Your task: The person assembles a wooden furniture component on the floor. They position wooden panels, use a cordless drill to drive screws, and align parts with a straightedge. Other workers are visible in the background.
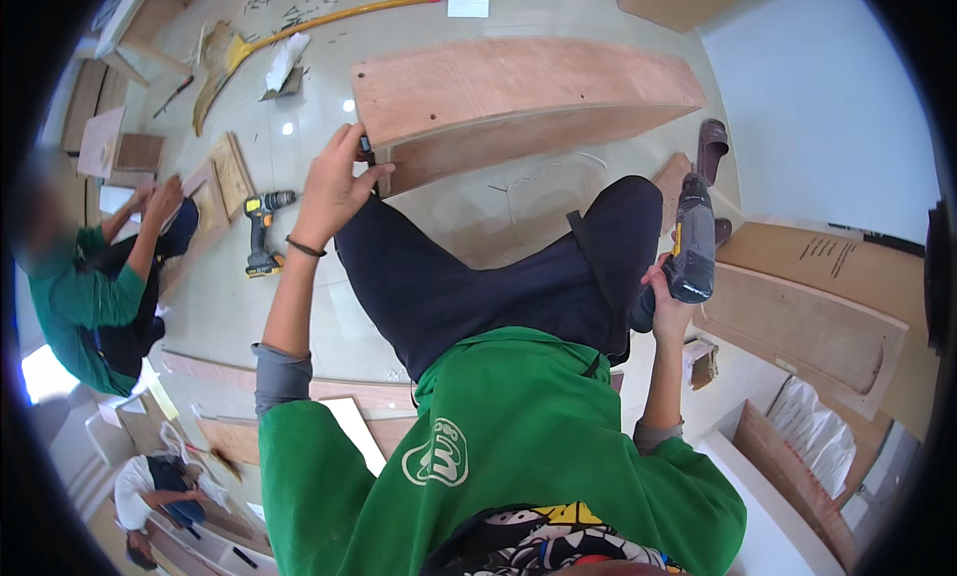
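Observation:
My left hand (337, 182) is at the near left end of a long reddish-brown wooden box (528, 83). Its thumb and fingers close on a small black piece (370, 155) against the box's end; what kind of piece it is, I cannot make out. Several small dark holes show in the box's top panel. Over by my right knee, my right hand (670, 302) grips a dark grey power drill (695, 242) by its handle. The drill's nose points away from me, apart from the box.
A second cordless drill (263, 234) stands on the floor at left, near a co-worker in green (90, 297). Beyond lie a broom (339, 16) and scattered screws. To the right are slippers (712, 149), a wooden panel (797, 327) and cardboard (837, 262). Another person (159, 491) sits lower left.

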`<action>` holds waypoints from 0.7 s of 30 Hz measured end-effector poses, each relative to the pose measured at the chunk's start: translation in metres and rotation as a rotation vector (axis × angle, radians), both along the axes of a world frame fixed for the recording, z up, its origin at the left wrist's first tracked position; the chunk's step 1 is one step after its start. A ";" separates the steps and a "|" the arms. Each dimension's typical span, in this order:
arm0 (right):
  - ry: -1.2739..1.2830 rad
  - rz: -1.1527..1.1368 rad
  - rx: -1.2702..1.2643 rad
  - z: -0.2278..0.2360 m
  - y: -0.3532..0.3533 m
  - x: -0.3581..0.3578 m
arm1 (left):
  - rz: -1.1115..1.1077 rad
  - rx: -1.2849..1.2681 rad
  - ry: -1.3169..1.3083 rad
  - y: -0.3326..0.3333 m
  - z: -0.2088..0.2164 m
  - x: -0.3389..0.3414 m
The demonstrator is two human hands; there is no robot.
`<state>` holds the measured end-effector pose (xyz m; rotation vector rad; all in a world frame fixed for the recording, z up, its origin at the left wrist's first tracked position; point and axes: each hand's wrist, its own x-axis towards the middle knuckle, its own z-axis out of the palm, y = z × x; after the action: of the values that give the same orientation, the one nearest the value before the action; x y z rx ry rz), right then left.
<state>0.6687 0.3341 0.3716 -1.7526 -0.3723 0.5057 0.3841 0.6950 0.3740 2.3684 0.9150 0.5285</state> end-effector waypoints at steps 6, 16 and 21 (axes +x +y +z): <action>0.065 0.006 0.018 -0.008 -0.001 -0.001 | -0.050 0.108 0.125 0.026 0.082 0.025; 0.097 -0.056 0.069 -0.014 -0.019 0.002 | -0.364 0.337 0.313 0.113 0.210 0.098; 0.152 -0.027 0.125 -0.010 -0.017 -0.003 | -0.350 0.446 0.673 0.067 0.306 0.186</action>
<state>0.6662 0.3166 0.3611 -1.5860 -0.2665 0.5804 0.5705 0.7624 0.6798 3.1078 0.6503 -0.2598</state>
